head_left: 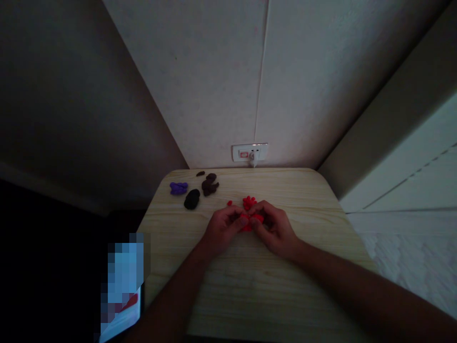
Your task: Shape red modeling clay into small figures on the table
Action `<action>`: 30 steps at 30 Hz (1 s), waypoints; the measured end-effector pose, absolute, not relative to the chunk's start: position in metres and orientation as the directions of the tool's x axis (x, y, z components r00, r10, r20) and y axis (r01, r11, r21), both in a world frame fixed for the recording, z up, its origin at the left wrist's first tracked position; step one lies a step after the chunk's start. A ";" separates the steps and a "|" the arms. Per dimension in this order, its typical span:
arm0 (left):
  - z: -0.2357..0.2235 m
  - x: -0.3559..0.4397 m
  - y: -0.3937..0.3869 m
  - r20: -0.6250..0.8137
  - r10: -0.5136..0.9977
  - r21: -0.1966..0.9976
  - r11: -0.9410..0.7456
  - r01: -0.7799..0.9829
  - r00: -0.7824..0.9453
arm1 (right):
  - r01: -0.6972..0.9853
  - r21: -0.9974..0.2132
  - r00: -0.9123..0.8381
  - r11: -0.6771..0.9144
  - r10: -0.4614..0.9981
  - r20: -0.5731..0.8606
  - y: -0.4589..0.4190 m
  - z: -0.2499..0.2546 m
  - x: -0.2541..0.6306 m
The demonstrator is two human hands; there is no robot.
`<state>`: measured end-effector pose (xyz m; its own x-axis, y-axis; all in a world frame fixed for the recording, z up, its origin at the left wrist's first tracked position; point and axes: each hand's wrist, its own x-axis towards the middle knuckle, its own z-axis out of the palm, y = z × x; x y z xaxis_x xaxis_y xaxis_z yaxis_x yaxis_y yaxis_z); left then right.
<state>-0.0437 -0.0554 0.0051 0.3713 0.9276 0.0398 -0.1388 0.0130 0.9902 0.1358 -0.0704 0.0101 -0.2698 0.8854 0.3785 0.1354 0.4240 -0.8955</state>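
My left hand [225, 227] and my right hand [274, 227] meet over the middle of the wooden table. Between their thumbs and fingers they pinch a lump of red modelling clay [247, 227], partly covered by the fingertips. Just beyond the fingers lies a red clay piece made of several small rounded lobes, like a flower [249, 202]. A tiny red clay bit [229, 203] rests to its left, near my left hand's knuckles.
On the table [285, 295], back left, lie purple clay [178, 188], a black clay lump [192, 199], brown clay [209, 186] and a small brown scrap [200, 174]. A wall socket [250, 152] with a plug sits behind. A lit screen [123, 319] stands at the lower left.
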 end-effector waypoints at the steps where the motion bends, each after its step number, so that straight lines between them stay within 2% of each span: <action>1: 0.005 -0.045 -0.055 0.042 0.925 0.990 0.012 -0.140 0.378 | 0.125 -0.903 -0.266 0.410 0.891 0.367 -0.071 0.010 0.136; 8: -0.005 -0.046 -0.052 0.087 0.907 0.955 0.042 -0.294 0.413 | -0.047 -0.960 -0.312 0.277 0.909 0.278 -0.071 0.007 0.135; 12: -0.004 -0.044 -0.053 0.093 0.922 0.923 0.063 -0.380 0.377 | -0.076 -0.966 -0.306 0.246 0.917 0.257 -0.071 0.007 0.136; 15: -0.001 -0.043 -0.054 0.077 0.934 0.911 0.076 -0.405 0.348 | -0.030 -0.963 -0.261 0.267 0.928 0.265 -0.070 0.007 0.136; 21: 0.003 -0.046 -0.056 0.004 0.950 0.910 0.126 -0.395 0.311 | 0.061 -0.935 -0.065 0.349 0.936 0.345 -0.069 0.003 0.134; 30: 0.000 -0.049 -0.054 -0.008 0.963 0.927 0.108 -0.358 0.269 | 0.278 -0.830 -0.066 0.484 0.871 0.486 -0.074 0.010 0.140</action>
